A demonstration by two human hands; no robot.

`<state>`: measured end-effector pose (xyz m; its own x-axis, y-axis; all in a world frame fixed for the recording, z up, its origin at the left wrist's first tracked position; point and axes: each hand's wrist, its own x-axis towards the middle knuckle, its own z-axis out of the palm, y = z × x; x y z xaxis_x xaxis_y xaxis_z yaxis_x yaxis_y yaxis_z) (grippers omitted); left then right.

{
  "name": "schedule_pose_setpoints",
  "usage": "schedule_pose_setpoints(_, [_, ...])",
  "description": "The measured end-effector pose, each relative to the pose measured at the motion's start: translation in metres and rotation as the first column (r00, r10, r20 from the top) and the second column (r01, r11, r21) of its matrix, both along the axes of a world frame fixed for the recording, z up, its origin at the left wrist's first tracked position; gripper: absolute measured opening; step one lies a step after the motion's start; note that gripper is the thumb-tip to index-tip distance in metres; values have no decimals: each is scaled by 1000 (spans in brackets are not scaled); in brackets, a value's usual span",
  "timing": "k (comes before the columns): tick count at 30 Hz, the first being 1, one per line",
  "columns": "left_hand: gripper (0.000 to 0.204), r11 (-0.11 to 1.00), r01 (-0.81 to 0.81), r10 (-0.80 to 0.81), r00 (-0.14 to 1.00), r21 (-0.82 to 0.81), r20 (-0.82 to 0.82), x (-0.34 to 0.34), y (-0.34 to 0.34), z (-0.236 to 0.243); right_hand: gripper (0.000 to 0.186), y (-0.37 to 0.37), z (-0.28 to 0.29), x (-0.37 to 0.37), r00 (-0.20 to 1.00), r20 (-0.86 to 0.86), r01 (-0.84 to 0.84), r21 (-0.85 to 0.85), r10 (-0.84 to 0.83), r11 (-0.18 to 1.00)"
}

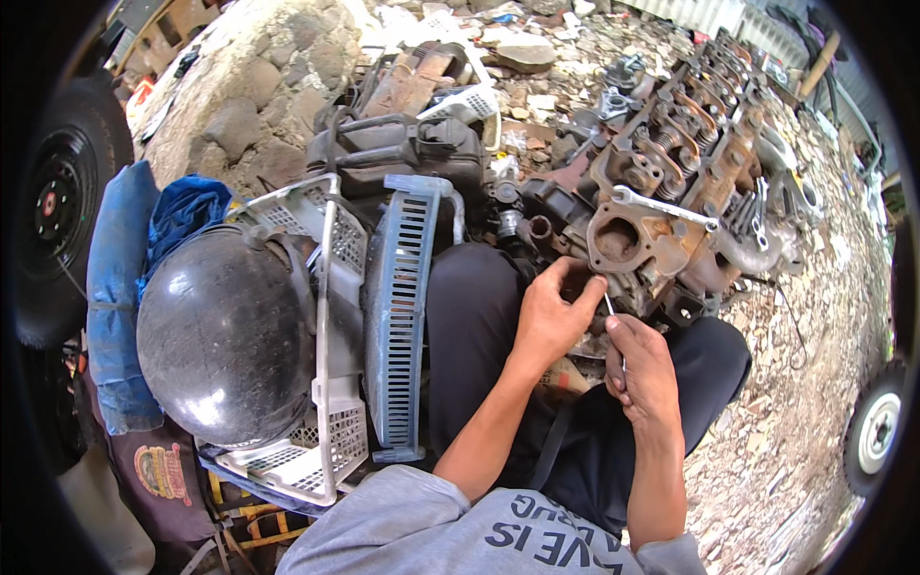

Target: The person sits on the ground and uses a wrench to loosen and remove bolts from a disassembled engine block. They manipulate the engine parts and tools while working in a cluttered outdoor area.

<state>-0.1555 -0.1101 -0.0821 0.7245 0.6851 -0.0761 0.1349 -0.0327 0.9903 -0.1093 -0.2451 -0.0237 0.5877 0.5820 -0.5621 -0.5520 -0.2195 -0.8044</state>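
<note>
My right hand (644,369) is closed around a thin metal rod (609,305), whose upper end points at my left thumb. Part of the rod also shows below my right fingers; its kind is unclear. My left hand (558,314) is bent inward with thumb and fingers curled at the near end of a rusty engine (661,240). What it grips there is hidden behind the fingers. Just above both hands, a combination wrench (666,208) lies across the engine, beside a round opening in a brown flange.
Left of my knee stand a blue slotted plastic basket (401,326) and a white plastic crate (335,422) with a large black rounded object (225,335). A black case (398,153) lies farther back. More wrenches (759,225) rest on the engine's right. Gravel (767,450) covers the ground.
</note>
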Motion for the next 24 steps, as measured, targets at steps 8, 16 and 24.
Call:
schedule_pose_setpoints(8, [28, 982, 13, 6, 995, -188, 100, -2, 2, -5, 30, 8, 39, 20, 567, 649, -93, -562, 507, 822])
schedule_pose_setpoints(16, [31, 996, 59, -66, 993, -73, -100, 0, 5, -6, 21, 27, 66, 13, 161, 682, 73, -729, 713, 681])
schedule_pose_setpoints(24, [28, 994, 62, -60, 998, -85, 28, -9, 15, -3, 18, 39, 85, 2, 76, 549, -3, -835, 832, 551])
